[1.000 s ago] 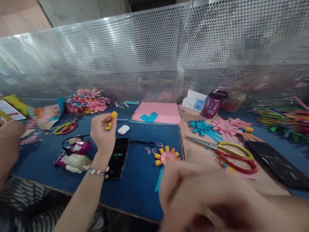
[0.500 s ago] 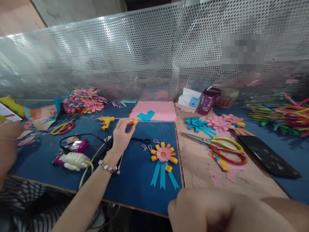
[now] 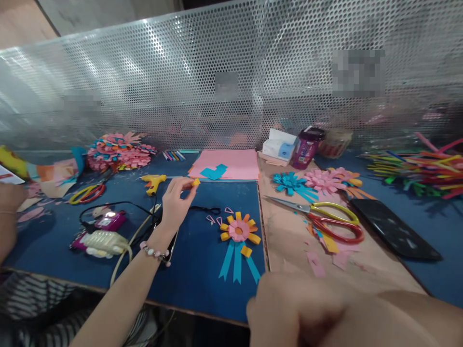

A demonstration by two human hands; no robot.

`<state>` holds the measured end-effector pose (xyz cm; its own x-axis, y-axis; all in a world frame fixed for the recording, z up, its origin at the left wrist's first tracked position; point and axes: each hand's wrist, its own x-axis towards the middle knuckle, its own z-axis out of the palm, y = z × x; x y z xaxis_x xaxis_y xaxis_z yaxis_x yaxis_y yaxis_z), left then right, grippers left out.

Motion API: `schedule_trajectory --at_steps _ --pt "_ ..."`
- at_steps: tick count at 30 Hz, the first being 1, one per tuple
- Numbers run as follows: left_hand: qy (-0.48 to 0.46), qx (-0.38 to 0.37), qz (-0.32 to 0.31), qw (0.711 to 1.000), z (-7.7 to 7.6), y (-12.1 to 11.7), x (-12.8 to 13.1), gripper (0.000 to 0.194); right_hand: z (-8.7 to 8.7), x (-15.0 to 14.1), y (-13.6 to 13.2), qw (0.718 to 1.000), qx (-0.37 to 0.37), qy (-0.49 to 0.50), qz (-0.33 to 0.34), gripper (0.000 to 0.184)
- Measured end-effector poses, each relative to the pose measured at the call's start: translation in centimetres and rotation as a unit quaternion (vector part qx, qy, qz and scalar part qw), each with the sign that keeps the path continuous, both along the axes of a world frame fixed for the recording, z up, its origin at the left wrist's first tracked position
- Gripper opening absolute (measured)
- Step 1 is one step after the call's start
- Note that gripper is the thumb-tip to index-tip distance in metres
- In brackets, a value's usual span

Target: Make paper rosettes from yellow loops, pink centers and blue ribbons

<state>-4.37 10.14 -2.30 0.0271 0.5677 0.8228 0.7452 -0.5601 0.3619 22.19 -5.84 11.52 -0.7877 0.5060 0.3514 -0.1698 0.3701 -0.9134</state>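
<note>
My left hand [image 3: 177, 202], with a beaded bracelet on its wrist, is raised above the blue table and pinches a small yellow paper piece [image 3: 196, 182] between thumb and fingertip. To its right lies a paper flower [image 3: 238, 231] with a pink centre, yellow loops and blue ribbon tails. A yellow paper square [image 3: 246, 251] rests over the tails. My right hand [image 3: 300, 308] is close to the camera at the lower right, its fingers curled. Whatever it may hold is hidden.
Large scissors [image 3: 334, 229] and a black phone [image 3: 394, 229] lie at right. Behind are pink sheets [image 3: 231, 161] and a purple cup [image 3: 307, 147]. A yellow glue gun [image 3: 154, 183], cables and a power strip [image 3: 104, 241] are at left, near another person's hand [image 3: 10, 202].
The whole view has shifted slightly, so things on the table appear a little further left. My left hand still pinches the yellow paper piece; my right hand stays curled.
</note>
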Motion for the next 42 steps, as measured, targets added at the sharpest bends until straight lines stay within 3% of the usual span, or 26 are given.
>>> schedule_trajectory --at_steps 4,7,9,12,15,18,21,25,28,33,36,42 --pt "-0.002 -0.011 -0.012 1.0 -0.1 0.0 -0.1 0.016 -0.2 0.2 3.1 0.99 0.098 0.025 -0.101 0.022" --pt "-0.004 -0.015 -0.013 1.0 0.0 0.0 -0.1 0.015 -2.5 0.3 8.1 0.956 0.173 -0.026 -0.235 0.02" --pt "-0.009 -0.016 -0.011 1.0 0.0 0.1 -0.1 0.014 -4.9 0.4 11.4 0.928 0.196 -0.144 -0.283 0.017" --pt "-0.017 -0.014 -0.01 1.0 -0.1 0.2 -0.1 0.015 -8.6 0.7 14.8 0.882 0.208 -0.308 -0.291 0.023" --pt "-0.017 -0.013 -0.017 1.0 -0.2 0.3 -0.2 0.015 -11.5 0.8 16.1 0.855 0.193 -0.397 -0.272 0.04" --pt "-0.011 -0.011 -0.024 1.0 -0.2 0.2 -0.1 0.016 -13.0 0.5 16.3 0.838 0.189 -0.438 -0.266 0.049" --pt "-0.006 -0.012 -0.021 1.0 -0.1 0.1 -0.1 0.017 -13.3 0.1 16.4 0.833 0.187 -0.458 -0.247 0.044" --pt "-0.018 -0.02 -0.024 0.999 -0.2 0.1 0.0 0.018 -12.6 0.3 16.8 0.871 0.156 -0.426 -0.19 0.037" --pt "-0.051 -0.04 -0.025 0.998 -0.5 0.2 0.0 0.027 -11.7 0.7 17.1 0.905 0.067 -0.386 -0.167 0.032" --pt "-0.096 -0.062 -0.046 0.992 -0.7 0.1 0.3 0.036 -10.7 1.2 17.8 0.946 -0.075 -0.244 -0.2 0.03" --pt "-0.104 -0.063 -0.076 0.99 -0.6 -0.3 0.9 0.036 -11.3 0.8 18.5 0.945 -0.164 -0.132 -0.25 0.033" --pt "-0.114 -0.082 -0.119 0.983 -0.8 -1.4 2.7 0.038 -13.4 -0.9 18.9 0.904 -0.281 0.036 -0.319 0.035"
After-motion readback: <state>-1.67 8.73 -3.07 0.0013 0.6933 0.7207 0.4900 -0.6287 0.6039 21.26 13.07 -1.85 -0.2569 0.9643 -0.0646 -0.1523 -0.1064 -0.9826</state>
